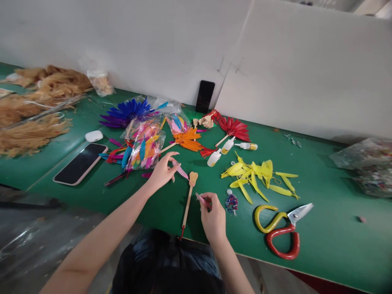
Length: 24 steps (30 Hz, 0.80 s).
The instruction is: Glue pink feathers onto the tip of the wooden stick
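Observation:
My left hand (163, 170) pinches a pale pink feather (181, 170) by one end, and its other end points toward the wooden stick. That flat stick (187, 204) lies on the table between my hands, with a tan fan-shaped head (192, 178) and a red cord at its lower end. Just right of it, my right hand (213, 216) is closed on a small pink piece (203, 200) that looks like a feather, partly hidden by the fingers. Neither hand touches the stick. A small round bundle of dark multicoloured beads (231, 203) lies beside my right hand.
Yellow feathers (254, 175), scissors (283, 228) and small glue bottles (228, 145) lie to the right. Feather fans in blue (130, 111), orange (187, 139) and red (234, 128) sit behind, near bagged feathers (146, 141). A phone (81, 163) lies left; another phone (205, 96) leans on the wall.

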### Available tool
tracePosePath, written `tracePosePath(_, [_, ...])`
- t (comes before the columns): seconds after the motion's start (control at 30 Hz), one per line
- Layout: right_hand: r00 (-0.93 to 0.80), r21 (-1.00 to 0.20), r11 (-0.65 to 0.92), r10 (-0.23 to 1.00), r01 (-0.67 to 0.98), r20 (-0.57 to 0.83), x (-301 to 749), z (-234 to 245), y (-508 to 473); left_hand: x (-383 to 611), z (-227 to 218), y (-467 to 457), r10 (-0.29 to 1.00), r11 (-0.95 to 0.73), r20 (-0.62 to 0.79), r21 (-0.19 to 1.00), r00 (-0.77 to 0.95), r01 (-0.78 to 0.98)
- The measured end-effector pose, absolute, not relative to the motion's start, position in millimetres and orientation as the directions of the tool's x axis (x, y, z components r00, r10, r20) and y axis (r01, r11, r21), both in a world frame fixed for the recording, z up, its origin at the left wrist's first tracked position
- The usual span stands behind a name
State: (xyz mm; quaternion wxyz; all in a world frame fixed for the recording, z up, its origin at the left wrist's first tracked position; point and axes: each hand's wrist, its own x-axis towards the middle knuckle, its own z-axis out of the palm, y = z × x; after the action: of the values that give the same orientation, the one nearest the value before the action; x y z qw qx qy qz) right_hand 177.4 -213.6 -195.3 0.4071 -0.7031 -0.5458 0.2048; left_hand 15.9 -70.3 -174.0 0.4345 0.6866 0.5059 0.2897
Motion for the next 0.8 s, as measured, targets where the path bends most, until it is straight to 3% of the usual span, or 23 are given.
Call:
tracePosePath(0.33, [0.307,-0.901,-0.044,0.946,0.431,0.100,179.0,-189.3,-213.0,11.8,-175.1,-66.9,0.966,-0.199,0.122,0.915,0.228,0.352])
tracePosePath(0.6, [0.282,-0.991,-0.031,0.959,0.129,0.007,181.7,-149.7,-201.1,13.3,-172.2,-68.9,0.949,-0.305,0.262,0.907,0.176,0.292])
tracePosePath(0.7, [0.246,-0.998,-0.051,0.968,-0.022,-0.054,181.6,-137.5,-196.7,11.7,-173.6,-69.4,0.904,-0.426,0.402,0.840,0.142,0.335])
tracePosePath(0.8, [0.231,-0.992,-0.071,0.968,-0.107,-0.094,181.0,-133.2,-195.2,10.9,-172.0,-74.1,0.802,-0.579,0.574,0.686,0.161,0.441])
